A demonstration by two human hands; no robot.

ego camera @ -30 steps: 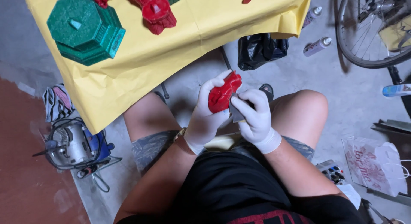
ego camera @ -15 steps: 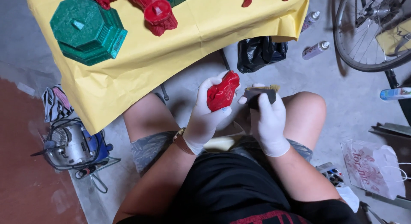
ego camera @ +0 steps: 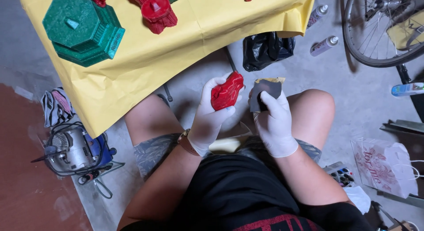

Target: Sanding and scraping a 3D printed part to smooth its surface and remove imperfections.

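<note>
Head cam looks straight down at someone sitting on a bare concrete floor [ego camera: 353, 98]. The left hand [ego camera: 210, 118], in a white glove, has its grip closed around a small red piece [ego camera: 227, 91] above the knees. The right hand [ego camera: 274, 123], just beside, pinches a dark sheet of sandpaper [ego camera: 265, 90], apart from the piece. Yellow paper [ego camera: 198, 32] covers the bench, with a green octagonal part [ego camera: 84, 30] on top. A bike wheel [ego camera: 375, 36], spray cans [ego camera: 324, 45] and a compressor [ego camera: 75, 151] sit around.

Even, soft indoor light, moderately bright. Faint shadow under the yellow paper [ego camera: 176, 50] on the floor [ego camera: 353, 103]. Sharp focus; no glare; slight wide-angle stretch at edges.
</note>
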